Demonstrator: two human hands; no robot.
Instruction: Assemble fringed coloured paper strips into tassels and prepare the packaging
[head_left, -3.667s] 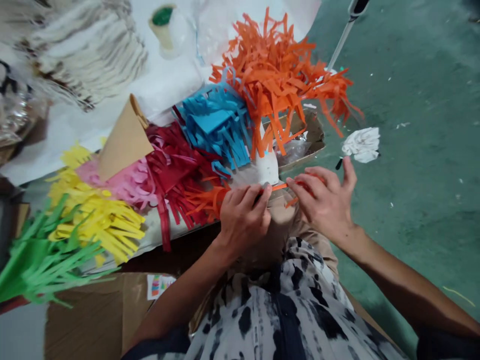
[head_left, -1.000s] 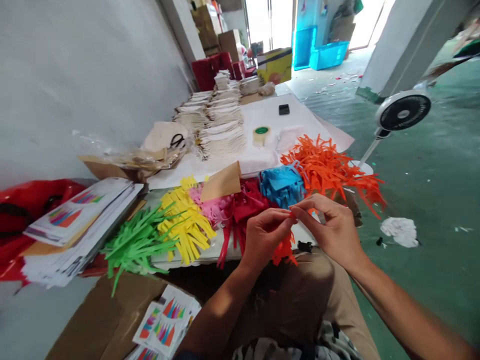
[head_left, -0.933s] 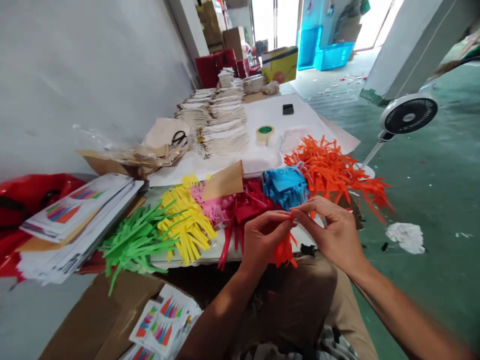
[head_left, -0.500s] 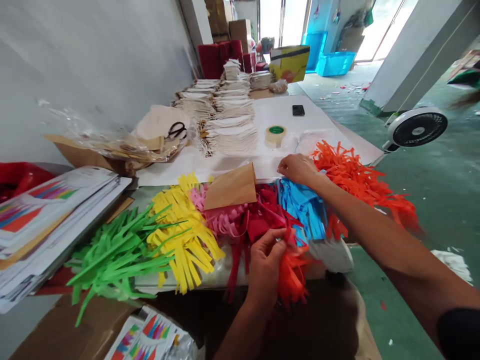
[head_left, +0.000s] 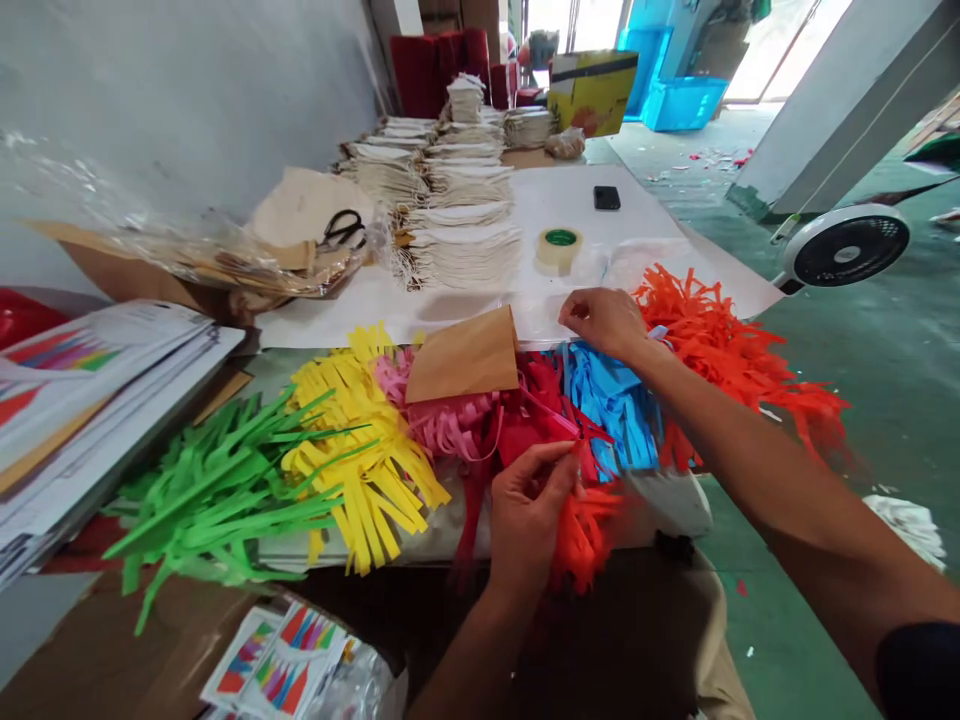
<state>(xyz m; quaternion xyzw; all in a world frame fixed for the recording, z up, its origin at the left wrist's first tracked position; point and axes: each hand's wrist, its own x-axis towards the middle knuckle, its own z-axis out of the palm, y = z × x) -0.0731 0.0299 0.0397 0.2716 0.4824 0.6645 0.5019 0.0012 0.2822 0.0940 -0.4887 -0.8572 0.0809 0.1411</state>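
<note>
My left hand (head_left: 529,505) pinches an orange-red tissue paper tassel (head_left: 585,535) by its top, and the cut strips hang down over the table's front edge. My right hand (head_left: 604,320) hovers just beyond the blue fringed paper (head_left: 611,400), thumb and fingers pinched together; whatever is between them is too small to make out. Dark red fringe (head_left: 525,430) and pink fringe (head_left: 454,425) lie beside the blue, partly under a folded brown paper sheet (head_left: 465,355). More orange fringe (head_left: 712,340) is heaped right of my right wrist.
Yellow fringe (head_left: 360,440) and green fringe (head_left: 225,490) spread to the left, near stacked printed sheets (head_left: 112,400). Farther back are stacked cream bundles (head_left: 465,250), a tape roll (head_left: 559,250), a phone (head_left: 607,198) and scissors (head_left: 343,228). A fan (head_left: 847,250) stands at the right.
The view has tilted down slightly. My left hand still pinches the orange tassel, its fingertips closer together. My right hand stays near the blue fringe, its fingers more curled.
</note>
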